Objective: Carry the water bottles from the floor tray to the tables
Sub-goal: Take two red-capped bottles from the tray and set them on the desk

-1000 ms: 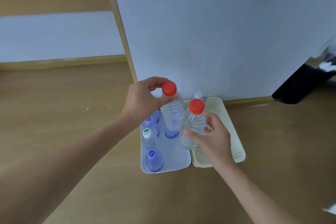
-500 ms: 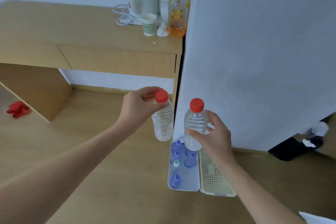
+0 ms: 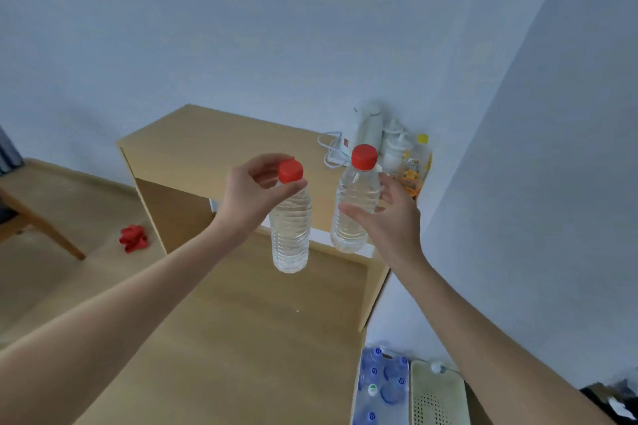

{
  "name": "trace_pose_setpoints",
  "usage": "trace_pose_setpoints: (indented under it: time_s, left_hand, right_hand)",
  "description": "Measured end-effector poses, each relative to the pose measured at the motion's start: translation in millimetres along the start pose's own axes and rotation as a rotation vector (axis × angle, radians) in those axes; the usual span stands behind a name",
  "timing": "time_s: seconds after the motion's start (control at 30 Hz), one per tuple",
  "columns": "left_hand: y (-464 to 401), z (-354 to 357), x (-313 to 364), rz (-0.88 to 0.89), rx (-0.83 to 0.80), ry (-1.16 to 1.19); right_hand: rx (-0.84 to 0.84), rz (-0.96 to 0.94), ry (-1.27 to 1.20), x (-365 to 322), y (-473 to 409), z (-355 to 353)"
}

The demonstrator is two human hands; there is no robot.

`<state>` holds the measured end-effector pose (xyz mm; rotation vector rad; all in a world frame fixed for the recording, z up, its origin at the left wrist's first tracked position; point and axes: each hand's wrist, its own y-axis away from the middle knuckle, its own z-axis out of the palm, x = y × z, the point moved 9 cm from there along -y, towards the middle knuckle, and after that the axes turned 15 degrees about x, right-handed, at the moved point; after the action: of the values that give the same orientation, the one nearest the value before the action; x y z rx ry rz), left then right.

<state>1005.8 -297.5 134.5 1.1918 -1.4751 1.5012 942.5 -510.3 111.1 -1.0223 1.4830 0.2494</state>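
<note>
My left hand (image 3: 253, 195) pinches the red cap of a clear water bottle (image 3: 290, 231), which hangs upright in the air. My right hand (image 3: 390, 221) grips the body of a second red-capped bottle (image 3: 355, 207), also upright. Both bottles are held over the near edge of a light wooden table (image 3: 214, 145). Down at the lower right, the white floor tray (image 3: 355, 400) holds several blue-capped bottles (image 3: 386, 379).
A kettle (image 3: 367, 126), a cable, an orange drink bottle (image 3: 414, 172) and small containers crowd the table's back right corner by the wall. A cream perforated tray (image 3: 438, 393) lies beside the white one. A red cloth (image 3: 134, 238) and a chair leg (image 3: 51, 235) are on the floor at left.
Both hands have risen with their bottles from tray height to above the table's edge. The view has tilted up, so the trays now lie at the bottom right.
</note>
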Motion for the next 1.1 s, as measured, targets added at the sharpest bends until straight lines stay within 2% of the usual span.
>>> trace_pose_setpoints:
  time_s: [0.23,0.5,0.73,1.1]
  left_hand:
    - [-36,-72,-6,-0.011,0.116,-0.052]
    - [-96,-118,-68,-0.062,0.262,-0.13]
    - [-218,-130,-117,-0.08,0.302,-0.233]
    - [-412,-180,-162,-0.092,0.454,-0.233]
  right_hand:
    - [-0.11,-0.038,-0.011,-36,0,71]
    - [-0.259,-0.007,-0.022,-18,-25,178]
    - [-0.353,0.06,-0.068,11,-99,306]
    - [-0.37,0.085,-0.055,26,-204,482]
